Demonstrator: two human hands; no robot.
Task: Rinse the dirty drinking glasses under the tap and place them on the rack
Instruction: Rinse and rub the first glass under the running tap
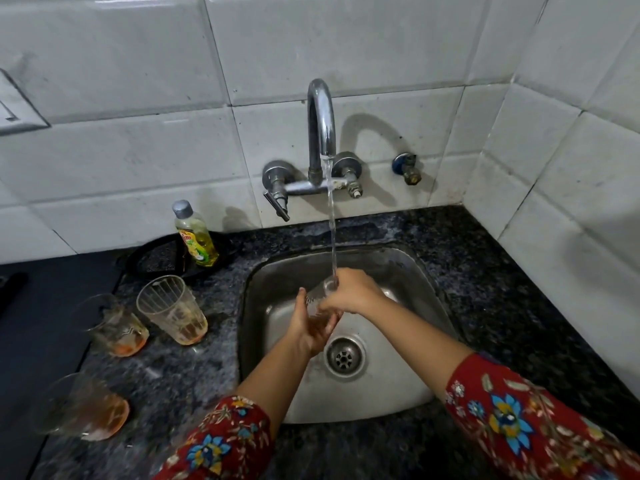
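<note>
- Two walls of white tile meet in a corner at the right, and no rack shows anywhere in view.
- Dark speckled countertop surrounds the steel sink.
- From the wall tap a thin stream falls straight onto the hands.
- Three dirty glasses wait left of the sink: a ribbed glass, a stained glass and a near glass, all with orange residue.
- Both hands are closed around a clear glass over the basin: left hand cupping below, right hand wrapped over the top.
- Turning it so water reaches inside, with a firm wet grip, seems wise.
- A soap bottle stands behind.
</note>
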